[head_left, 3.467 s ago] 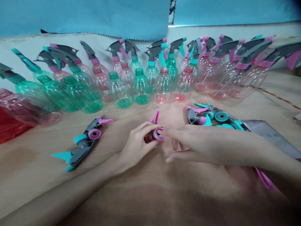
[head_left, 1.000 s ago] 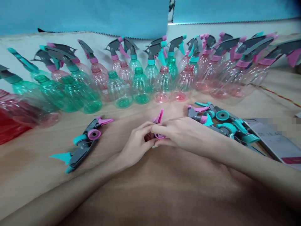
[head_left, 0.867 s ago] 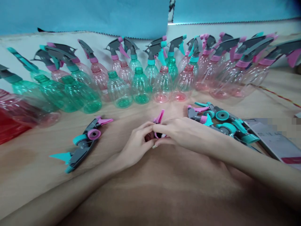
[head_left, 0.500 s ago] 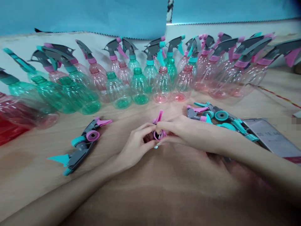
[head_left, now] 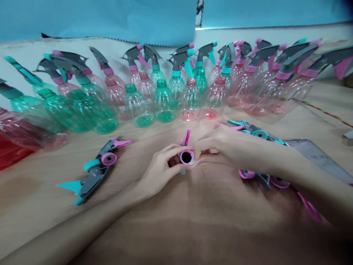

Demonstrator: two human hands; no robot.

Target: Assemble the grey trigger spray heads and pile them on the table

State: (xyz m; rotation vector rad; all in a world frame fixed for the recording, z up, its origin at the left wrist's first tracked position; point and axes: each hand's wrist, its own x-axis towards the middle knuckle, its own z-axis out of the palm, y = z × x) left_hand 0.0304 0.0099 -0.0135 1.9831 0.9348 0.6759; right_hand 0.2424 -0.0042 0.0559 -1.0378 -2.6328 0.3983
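Note:
Upright between the fingers of my left hand [head_left: 161,165] is a spray trigger head [head_left: 187,138], its pink collar facing me. The collar's round opening looks dark inside, and the pink trigger points away from me. My left hand is closed around the head from the left. My right hand [head_left: 213,145] is at the collar's right edge, thumb and fingers pinched together; a small pale edge shows near the fingertips, but what they hold is unclear. Gray spray heads with pink and teal parts [head_left: 96,171] lie to my left. More heads [head_left: 259,134] lie beyond and under my right forearm.
Clear green and pink bottles [head_left: 164,105] without heads stand in a row ahead. Behind them are bottles fitted with spray heads [head_left: 176,60], against the wall. A phone [head_left: 320,158] lies at right, a red object [head_left: 13,154] at far left, and a thin cord [head_left: 328,112] at back right.
My right hand has shifted slightly right, off the front of the collar. The collar's opening is now uncovered, and a pale piece seen in it earlier no longer shows. My left hand stays put.

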